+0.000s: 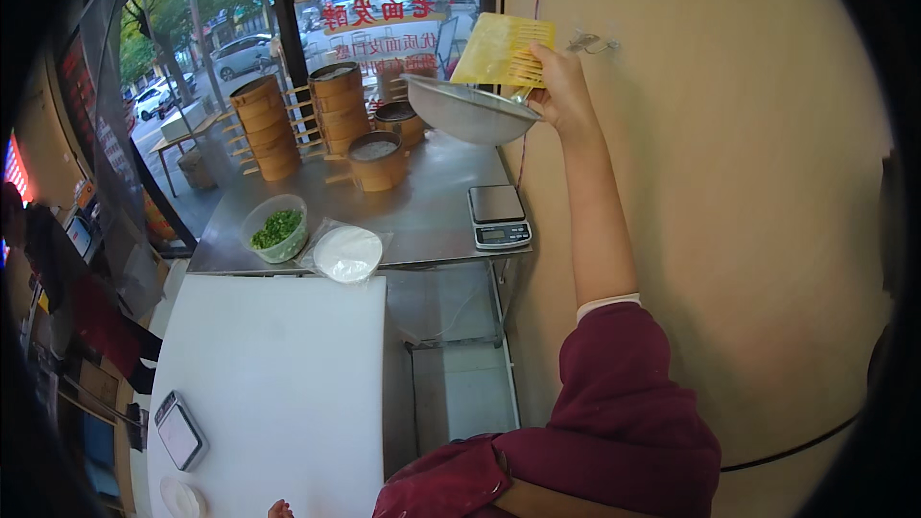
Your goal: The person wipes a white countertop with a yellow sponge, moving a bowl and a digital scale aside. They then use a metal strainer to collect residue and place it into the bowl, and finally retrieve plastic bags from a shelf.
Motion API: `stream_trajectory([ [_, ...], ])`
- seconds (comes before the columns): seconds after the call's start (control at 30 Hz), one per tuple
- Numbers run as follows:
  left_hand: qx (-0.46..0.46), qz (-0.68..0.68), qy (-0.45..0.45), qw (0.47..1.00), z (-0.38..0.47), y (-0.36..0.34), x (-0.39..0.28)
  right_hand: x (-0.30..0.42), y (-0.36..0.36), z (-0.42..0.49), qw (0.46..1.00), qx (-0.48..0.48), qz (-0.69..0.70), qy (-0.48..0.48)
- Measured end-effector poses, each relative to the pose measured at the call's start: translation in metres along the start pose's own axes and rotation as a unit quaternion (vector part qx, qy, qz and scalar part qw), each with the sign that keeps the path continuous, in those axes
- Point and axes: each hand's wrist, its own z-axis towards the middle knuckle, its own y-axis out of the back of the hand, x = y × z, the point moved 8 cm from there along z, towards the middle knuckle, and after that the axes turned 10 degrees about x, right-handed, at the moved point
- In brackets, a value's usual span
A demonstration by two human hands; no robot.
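My right hand [560, 90] is raised near the wall hooks [593, 43], its fingers closed on a yellow slotted plastic scraper [496, 50] and the rim of a metal mesh strainer [471, 111]. The strainer hangs tilted below the scraper. Only the fingertips of my left hand [280, 509] show at the bottom edge, by the white worktable [288, 367]; what it holds, if anything, is hidden. Beneath the strainer, a digital kitchen scale [498, 216] sits on the steel table [424, 223].
Bamboo steamers [338, 108] are stacked by the window. A tub of chopped greens [275, 230] stands beside bagged white rounds [349, 253]. A second scale [180, 432] and a white bowl [181, 498] lie on the worktable's left side. A person [79, 295] stands at far left.
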Motion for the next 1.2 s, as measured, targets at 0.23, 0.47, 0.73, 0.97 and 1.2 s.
stream_trajectory([
  [0.23, -0.023, 0.002, 0.050, 0.998, -0.031, 0.009, 0.018, 0.006, -0.009, 0.018, 0.998, -0.024, 0.051, 0.041],
  [0.47, -0.069, -0.106, 0.074, 0.989, -0.053, 0.015, 0.032, -0.015, 0.007, 0.028, 0.981, -0.034, 0.188, 0.030],
  [0.73, -0.118, -0.085, 0.064, 0.987, -0.079, 0.019, 0.029, 0.027, 0.038, 0.050, 0.956, -0.016, 0.290, 0.038],
  [0.97, -0.123, -0.122, 0.050, 0.984, -0.078, 0.004, 0.033, 0.035, 0.019, 0.075, 0.982, -0.002, 0.178, 0.067],
  [1.2, -0.094, -0.122, 0.049, 0.987, -0.062, 0.006, 0.024, 0.032, -0.068, 0.042, 0.996, 0.072, 0.010, 0.058],
])
